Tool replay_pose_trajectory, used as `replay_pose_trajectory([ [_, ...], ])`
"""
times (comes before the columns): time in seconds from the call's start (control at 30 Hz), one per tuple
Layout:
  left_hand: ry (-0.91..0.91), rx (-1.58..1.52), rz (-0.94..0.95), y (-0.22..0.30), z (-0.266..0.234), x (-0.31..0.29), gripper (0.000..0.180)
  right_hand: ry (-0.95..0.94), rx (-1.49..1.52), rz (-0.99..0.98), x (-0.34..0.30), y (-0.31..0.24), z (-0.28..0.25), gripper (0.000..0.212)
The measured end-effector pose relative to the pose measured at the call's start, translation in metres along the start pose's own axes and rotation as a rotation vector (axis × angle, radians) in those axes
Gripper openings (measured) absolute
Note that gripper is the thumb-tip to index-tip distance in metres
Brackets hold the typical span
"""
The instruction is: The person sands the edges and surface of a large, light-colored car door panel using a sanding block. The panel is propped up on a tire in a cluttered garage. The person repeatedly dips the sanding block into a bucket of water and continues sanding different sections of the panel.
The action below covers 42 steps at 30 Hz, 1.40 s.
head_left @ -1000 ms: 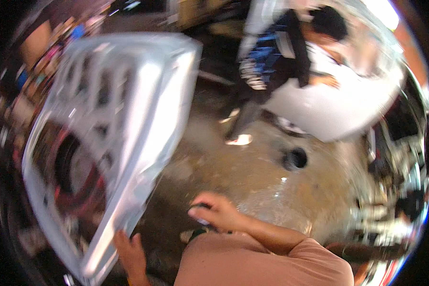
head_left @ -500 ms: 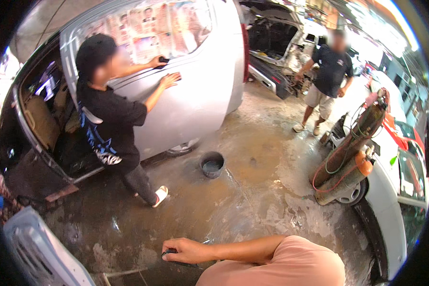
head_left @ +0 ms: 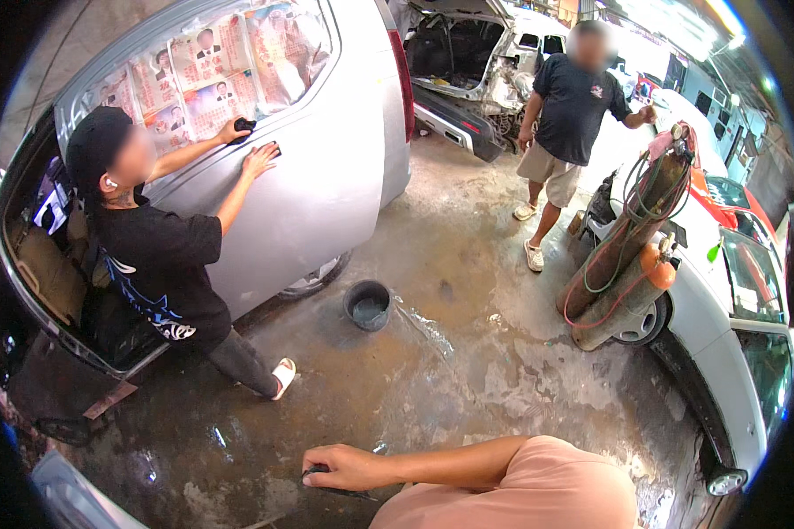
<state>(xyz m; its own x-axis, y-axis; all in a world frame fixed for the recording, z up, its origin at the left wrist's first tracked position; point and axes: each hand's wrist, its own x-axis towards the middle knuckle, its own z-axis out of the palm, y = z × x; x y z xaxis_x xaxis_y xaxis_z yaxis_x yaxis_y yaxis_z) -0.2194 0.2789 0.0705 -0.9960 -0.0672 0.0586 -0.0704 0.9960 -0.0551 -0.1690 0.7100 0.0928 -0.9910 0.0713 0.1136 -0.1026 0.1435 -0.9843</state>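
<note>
My right hand [head_left: 348, 465] reaches leftward across the bottom of the head view, out of a pink sleeve [head_left: 525, 485]. Its fingers are curled round a small dark thing [head_left: 317, 472]; too little of that shows to tell its kind. Below the hand lies wet, stained concrete floor [head_left: 388, 423]. My left hand is out of sight. Ahead to the left, a co-worker [head_left: 154, 256] in black leans towards a silver vehicle panel [head_left: 318, 198]. One of that person's hands holds a black pad [head_left: 243, 126] against the panel; the other also rests on it.
A black bucket [head_left: 367, 305] stands on the floor near the silver vehicle. To the right, tall gas cylinders [head_left: 626, 242] with hoses lean by a pale car [head_left: 710, 353]. Another person [head_left: 573, 110] stands behind them. A pale panel [head_left: 84, 498] fills the lower left corner.
My view has shifted, and my right hand keeps its grip. The standing person's arm has swung out towards the cylinder tops. The co-worker's hands are still on the silver panel.
</note>
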Motion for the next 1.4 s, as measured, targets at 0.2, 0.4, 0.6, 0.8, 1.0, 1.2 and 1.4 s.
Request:
replay_pose_trajectory([
  [0.2,-0.016,0.022,-0.018,-0.003,0.001,-0.001,0.038,0.028,0.029,-0.012,0.008,0.0,0.004,0.028],
  [0.4,-0.018,0.039,-0.053,-0.006,0.001,-0.006,0.038,0.009,0.054,-0.061,0.011,0.001,0.01,0.03],
  [0.6,-0.02,0.051,-0.097,-0.017,0.005,-0.017,0.039,-0.035,0.033,-0.015,0.012,-0.005,0.015,0.03],
  [0.8,-0.01,0.086,-0.192,-0.065,0.011,-0.046,0.04,-0.084,0.03,-0.008,0.009,-0.001,0.022,0.031],
  [1.0,0.041,0.137,-0.327,-0.161,0.018,-0.111,0.041,-0.15,0.05,0.035,0.014,-0.009,0.036,0.03],
  [1.2,0.289,-0.269,-0.042,-0.016,-0.04,-0.118,0.041,-0.006,0.329,-0.074,0.027,0.006,0.077,0.03],
  [1.4,0.377,-0.599,0.667,0.121,-0.04,-0.074,0.072,-0.453,0.703,0.369,0.045,0.034,0.116,0.024],
])
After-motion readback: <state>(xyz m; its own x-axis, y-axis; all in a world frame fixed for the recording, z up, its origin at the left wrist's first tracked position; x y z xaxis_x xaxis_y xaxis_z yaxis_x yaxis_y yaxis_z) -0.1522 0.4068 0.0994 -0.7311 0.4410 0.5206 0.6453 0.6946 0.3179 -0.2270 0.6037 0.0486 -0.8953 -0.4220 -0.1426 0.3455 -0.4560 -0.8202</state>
